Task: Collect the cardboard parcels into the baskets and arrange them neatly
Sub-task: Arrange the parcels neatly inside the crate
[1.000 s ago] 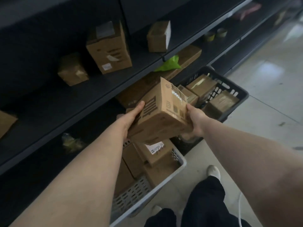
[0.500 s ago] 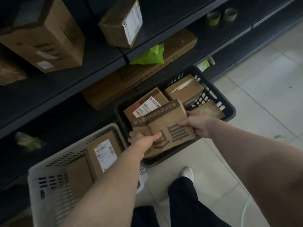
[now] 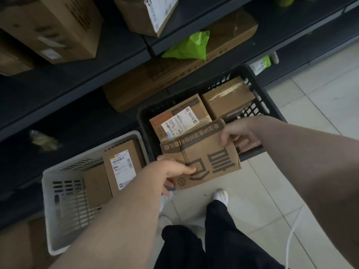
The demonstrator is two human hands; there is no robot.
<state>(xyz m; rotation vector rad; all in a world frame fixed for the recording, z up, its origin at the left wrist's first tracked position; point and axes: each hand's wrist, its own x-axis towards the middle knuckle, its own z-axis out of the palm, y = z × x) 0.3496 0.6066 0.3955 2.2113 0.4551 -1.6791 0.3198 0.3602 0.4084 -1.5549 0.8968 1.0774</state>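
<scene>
Over the half-filled black plastic basket (image 3: 145, 133), fingers (image 3: 186, 168) of left hand (image 3: 171, 171) and right hand (image 3: 239, 134) gripped a printed brown cardboard parcel (image 3: 206, 158); shelf parcels (image 3: 58, 26) awaited collection.

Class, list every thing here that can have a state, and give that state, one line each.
Printed parcel, held tilted over the near edge of the black basket.
Left hand, gripping the printed parcel's near corner.
Right hand, gripping its far edge.
Black basket, on the floor, two parcels visible inside.
White basket, on the floor, two parcels visible inside.
Labelled parcel, lying label up in the black basket.
</scene>
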